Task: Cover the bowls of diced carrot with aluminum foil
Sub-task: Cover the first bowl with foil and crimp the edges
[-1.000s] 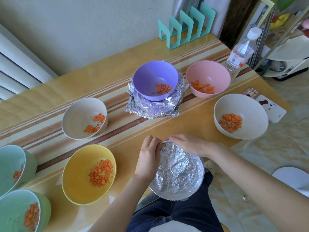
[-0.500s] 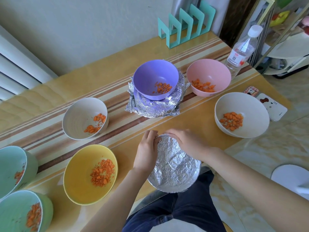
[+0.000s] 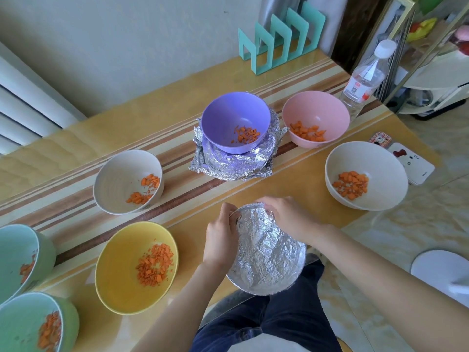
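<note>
While the left hand (image 3: pixel 220 237) and right hand (image 3: pixel 286 217) pinch, fingers curled, the far rim of the tilted foil-wrapped bowl (image 3: pixel 266 257) at the table's (image 3: pixel 291 179) near edge, it looks nearly covered; seven carrot bowls (image 3: pixel 119 275) stand open.

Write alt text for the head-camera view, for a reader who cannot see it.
Two hands grip a foil-covered bowl at the table's near edge: the left hand pinches foil at the far rim, the right hand curls over it. Seven uncovered bowls of diced carrot stand around; the purple bowl sits on crumpled foil.
</note>
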The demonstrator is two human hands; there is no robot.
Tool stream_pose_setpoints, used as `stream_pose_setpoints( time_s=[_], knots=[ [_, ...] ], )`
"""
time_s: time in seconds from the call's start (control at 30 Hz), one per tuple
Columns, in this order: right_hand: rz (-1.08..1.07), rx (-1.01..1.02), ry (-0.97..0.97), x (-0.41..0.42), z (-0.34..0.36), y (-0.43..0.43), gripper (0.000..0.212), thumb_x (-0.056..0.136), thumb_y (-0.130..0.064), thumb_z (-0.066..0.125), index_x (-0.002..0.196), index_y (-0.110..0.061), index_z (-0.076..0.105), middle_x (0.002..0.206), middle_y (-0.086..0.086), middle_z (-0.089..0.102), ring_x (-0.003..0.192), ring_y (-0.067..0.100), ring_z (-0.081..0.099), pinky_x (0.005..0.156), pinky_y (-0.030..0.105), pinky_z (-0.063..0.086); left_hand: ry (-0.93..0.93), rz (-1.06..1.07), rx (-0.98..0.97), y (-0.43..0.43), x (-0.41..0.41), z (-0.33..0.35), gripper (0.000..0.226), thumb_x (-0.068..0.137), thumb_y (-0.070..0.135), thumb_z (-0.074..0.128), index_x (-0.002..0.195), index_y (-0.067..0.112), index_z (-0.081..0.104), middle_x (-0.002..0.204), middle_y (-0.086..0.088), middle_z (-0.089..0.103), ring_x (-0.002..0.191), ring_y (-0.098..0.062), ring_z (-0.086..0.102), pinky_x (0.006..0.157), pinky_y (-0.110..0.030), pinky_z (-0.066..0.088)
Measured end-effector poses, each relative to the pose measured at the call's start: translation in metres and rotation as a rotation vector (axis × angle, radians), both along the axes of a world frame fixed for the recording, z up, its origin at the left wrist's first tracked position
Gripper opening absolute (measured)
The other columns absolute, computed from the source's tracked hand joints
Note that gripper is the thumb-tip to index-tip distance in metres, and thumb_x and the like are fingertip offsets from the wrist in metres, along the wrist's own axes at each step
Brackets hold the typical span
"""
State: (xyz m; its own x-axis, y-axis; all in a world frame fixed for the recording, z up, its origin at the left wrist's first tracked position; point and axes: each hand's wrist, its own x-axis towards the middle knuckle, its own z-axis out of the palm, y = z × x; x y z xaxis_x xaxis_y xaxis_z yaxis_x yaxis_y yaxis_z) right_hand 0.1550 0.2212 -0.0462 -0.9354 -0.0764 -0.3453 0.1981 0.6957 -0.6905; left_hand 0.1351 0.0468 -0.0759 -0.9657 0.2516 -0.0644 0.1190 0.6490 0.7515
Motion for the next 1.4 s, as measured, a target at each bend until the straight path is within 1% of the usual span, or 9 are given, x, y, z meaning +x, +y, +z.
stream_pose_setpoints(
  time_s=[0.13, 0.3, 0.53, 0.73, 0.83, 0.93, 1.03, 1.17, 1.4],
  knots=[
    [-0.104, -0.052, 0.04, 0.003, -0.005, 0.001, 0.037, 0.1, -0.009, 0.039, 0.137, -0.011, 0.047, 0.067, -0.011, 0.051, 0.047, -0.013, 0.048, 0.048, 0.008, 0.037, 0.014, 0.018, -0.044, -0.004, -0.002, -0.001, 0.017, 0.096, 0.013, 0.046, 0.101, 0.015, 0.062, 0.078, -0.004, 0.069, 0.069, -0.026, 0.058, 0.06, -0.022, 0.032],
    [-0.145, -0.022, 0.014, 0.004, -0.014, 0.002, 0.036, 0.099, -0.004, 0.039, 0.132, -0.011, 0.053, 0.111, 0.012, 0.067, 0.045, -0.014, 0.047, 0.05, 0.006, 0.038, -0.007, 0.049, -0.071, -0.008, -0.003, -0.001, 0.019, 0.095, 0.012, 0.047, 0.101, 0.014, 0.065, 0.078, -0.005, 0.069, 0.067, -0.024, 0.056, 0.059, -0.019, 0.029],
    [-0.064, -0.001, -0.045, -0.007, -0.008, -0.003, 0.038, 0.101, -0.006, 0.035, 0.135, -0.013, 0.05, 0.108, 0.011, 0.063, 0.046, -0.024, 0.042, 0.049, 0.004, 0.036, -0.072, 0.099, -0.066, -0.013, 0.004, -0.003, 0.019, 0.096, 0.015, 0.046, 0.091, 0.009, 0.064, 0.069, -0.008, 0.064, 0.062, -0.025, 0.052, 0.057, -0.027, 0.032],
    [0.062, 0.054, -0.005, -0.023, -0.015, -0.013, 0.035, 0.099, -0.009, 0.042, 0.129, -0.018, 0.057, 0.122, 0.007, 0.063, 0.107, 0.019, 0.06, 0.072, 0.015, 0.034, -0.155, 0.037, -0.006, -0.01, 0.002, 0.0, 0.02, 0.096, 0.014, 0.044, 0.097, 0.021, 0.062, 0.072, 0.006, 0.061, 0.068, -0.012, 0.053, 0.058, -0.014, 0.033],
    [0.065, 0.053, 0.002, -0.024, -0.015, -0.018, 0.048, 0.091, 0.011, 0.039, 0.127, -0.014, 0.059, 0.121, 0.011, 0.064, 0.112, 0.018, 0.06, 0.081, 0.01, 0.038, -0.157, 0.037, -0.008, -0.009, 0.002, -0.002, 0.023, 0.096, 0.01, 0.042, 0.097, 0.016, 0.064, 0.068, 0.004, 0.059, 0.065, -0.018, 0.052, 0.057, -0.009, 0.035],
    [0.066, 0.062, 0.027, -0.022, -0.017, -0.019, 0.056, 0.085, 0.016, 0.037, 0.126, -0.014, 0.06, 0.119, 0.012, 0.065, 0.113, 0.02, 0.06, 0.095, 0.03, 0.047, -0.148, 0.056, -0.016, -0.008, 0.003, 0.0, 0.023, 0.096, 0.008, 0.041, 0.096, 0.013, 0.064, 0.063, 0.008, 0.055, 0.059, -0.007, 0.049, 0.056, -0.009, 0.035],
    [0.045, 0.023, 0.031, -0.021, -0.019, -0.019, 0.043, 0.092, 0.006, 0.042, 0.123, -0.015, 0.062, 0.11, 0.009, 0.068, 0.102, 0.017, 0.063, 0.085, 0.029, 0.049, -0.141, 0.05, -0.025, -0.006, 0.005, 0.0, 0.024, 0.096, 0.007, 0.041, 0.097, 0.014, 0.064, 0.063, 0.008, 0.054, 0.059, -0.013, 0.049, 0.054, -0.018, 0.031],
    [-0.07, -0.093, -0.025, -0.012, -0.021, -0.009, 0.032, 0.099, -0.01, 0.043, 0.125, -0.012, 0.06, 0.071, -0.012, 0.054, 0.05, -0.011, 0.049, 0.051, 0.01, 0.036, -0.131, 0.047, -0.03, -0.006, 0.005, 0.0, 0.025, 0.094, 0.003, 0.041, 0.098, 0.013, 0.064, 0.062, 0.011, 0.053, 0.057, -0.013, 0.047, 0.054, -0.018, 0.03],
    [-0.114, -0.081, -0.019, -0.001, -0.027, -0.005, 0.031, 0.1, -0.013, 0.042, 0.125, -0.016, 0.06, 0.058, -0.005, 0.054, 0.043, 0.007, 0.044, 0.046, 0.018, 0.032, -0.118, 0.023, -0.026, -0.006, 0.007, 0.0, 0.027, 0.093, 0.001, 0.041, 0.1, 0.013, 0.064, 0.064, 0.011, 0.055, 0.061, -0.017, 0.049, 0.057, -0.019, 0.03]
  ],
)
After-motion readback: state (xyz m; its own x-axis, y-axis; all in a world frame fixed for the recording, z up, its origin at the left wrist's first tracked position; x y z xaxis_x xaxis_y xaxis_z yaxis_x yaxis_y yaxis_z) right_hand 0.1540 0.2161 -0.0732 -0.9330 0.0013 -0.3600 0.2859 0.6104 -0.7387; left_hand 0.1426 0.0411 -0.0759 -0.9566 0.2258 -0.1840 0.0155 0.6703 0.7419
